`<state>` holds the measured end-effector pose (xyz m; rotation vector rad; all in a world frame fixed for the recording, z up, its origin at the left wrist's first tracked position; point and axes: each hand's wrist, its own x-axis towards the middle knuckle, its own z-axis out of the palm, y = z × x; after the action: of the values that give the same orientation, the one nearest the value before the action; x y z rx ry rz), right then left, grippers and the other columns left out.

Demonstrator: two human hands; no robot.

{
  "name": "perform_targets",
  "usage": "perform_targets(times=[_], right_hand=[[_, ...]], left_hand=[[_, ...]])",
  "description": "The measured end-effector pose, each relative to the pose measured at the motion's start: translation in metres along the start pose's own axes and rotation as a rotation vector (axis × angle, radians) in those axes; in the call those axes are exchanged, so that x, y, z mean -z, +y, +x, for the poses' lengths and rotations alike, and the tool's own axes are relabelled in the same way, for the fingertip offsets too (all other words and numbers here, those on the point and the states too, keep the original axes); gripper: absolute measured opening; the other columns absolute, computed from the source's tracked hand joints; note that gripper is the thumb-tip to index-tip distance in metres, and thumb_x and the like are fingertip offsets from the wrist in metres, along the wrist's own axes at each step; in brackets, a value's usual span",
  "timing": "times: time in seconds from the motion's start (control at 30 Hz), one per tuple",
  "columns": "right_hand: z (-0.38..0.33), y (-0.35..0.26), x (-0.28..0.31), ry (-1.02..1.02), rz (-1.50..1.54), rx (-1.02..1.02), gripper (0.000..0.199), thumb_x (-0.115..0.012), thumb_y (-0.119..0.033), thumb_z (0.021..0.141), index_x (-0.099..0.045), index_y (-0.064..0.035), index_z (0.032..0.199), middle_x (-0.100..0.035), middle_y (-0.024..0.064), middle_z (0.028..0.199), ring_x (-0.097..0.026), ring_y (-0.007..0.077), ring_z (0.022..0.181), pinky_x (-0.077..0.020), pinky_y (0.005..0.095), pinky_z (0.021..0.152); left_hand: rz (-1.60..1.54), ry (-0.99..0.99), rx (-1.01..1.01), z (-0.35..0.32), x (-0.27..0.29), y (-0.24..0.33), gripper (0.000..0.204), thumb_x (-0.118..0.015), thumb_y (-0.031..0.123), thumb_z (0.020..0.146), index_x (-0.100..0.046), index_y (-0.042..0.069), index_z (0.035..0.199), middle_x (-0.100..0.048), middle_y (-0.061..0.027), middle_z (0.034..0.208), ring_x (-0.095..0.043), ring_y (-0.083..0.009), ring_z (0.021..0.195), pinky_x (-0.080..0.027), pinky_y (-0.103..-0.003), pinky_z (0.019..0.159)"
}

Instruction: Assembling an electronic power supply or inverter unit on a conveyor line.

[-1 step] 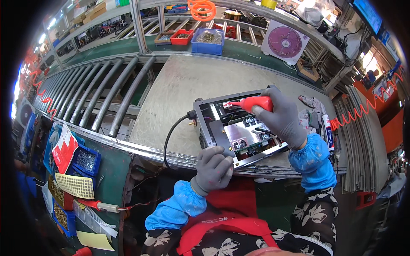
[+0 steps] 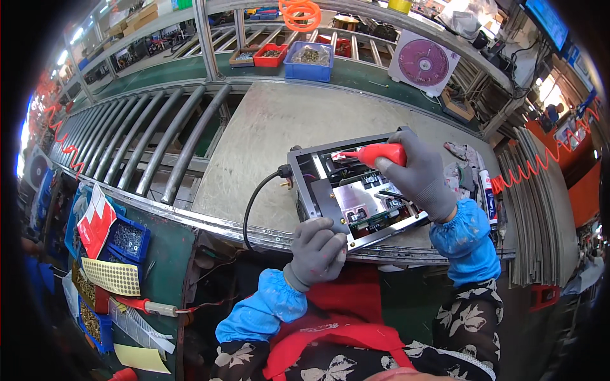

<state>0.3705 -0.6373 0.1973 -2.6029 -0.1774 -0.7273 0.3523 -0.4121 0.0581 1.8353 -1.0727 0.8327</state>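
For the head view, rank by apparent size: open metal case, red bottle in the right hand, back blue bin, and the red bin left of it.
1. Open metal case
2. Blue bin
Unranked below: red bottle and red bin; the bottle is nearer and partly covered.

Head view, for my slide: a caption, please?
Gloved right hand holds a red bottle over an open case; left hand at its near edge.
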Motion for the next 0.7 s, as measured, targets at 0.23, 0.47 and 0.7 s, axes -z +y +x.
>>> perform_targets(times=[0.23,0.47,0.7], right_hand=[[-0.004,0.002,0.002,0.001,0.041,-0.001,0.032,-0.076,-0.025,0.078,-0.065,-0.0030,0.098,-0.062,0.0148,0.082,-0.063,0.0299,0.075,-0.0504,0.0391,0.067],[-0.003,0.010,0.007,0.008,-0.011,-0.004,0.032,-0.076,-0.026,0.078,-0.064,-0.0019,0.097,-0.063,0.0152,0.083,-0.064,0.0319,0.075,-0.0510,0.0381,0.067],[-0.008,0.007,0.022,0.092,0.258,-0.289,0.031,-0.072,-0.022,0.079,-0.063,-0.0018,0.101,-0.066,0.0147,0.079,-0.068,0.0242,0.071,-0.0523,0.0349,0.066]], left_hand=[[0.004,0.010,0.000,-0.001,-0.001,0.000,0.019,-0.068,0.015,0.069,-0.069,0.009,0.087,-0.060,-0.0038,0.079,-0.059,-0.0275,0.097,-0.047,-0.041,0.085],[0.008,0.006,0.000,0.000,-0.002,0.000,0.019,-0.067,0.015,0.068,-0.069,0.009,0.087,-0.060,-0.0038,0.078,-0.059,-0.0275,0.096,-0.047,-0.041,0.086],[0.014,0.005,0.001,-0.002,-0.002,0.000,0.019,-0.067,0.015,0.069,-0.069,0.009,0.086,-0.060,-0.0044,0.078,-0.059,-0.0282,0.097,-0.047,-0.041,0.086]])
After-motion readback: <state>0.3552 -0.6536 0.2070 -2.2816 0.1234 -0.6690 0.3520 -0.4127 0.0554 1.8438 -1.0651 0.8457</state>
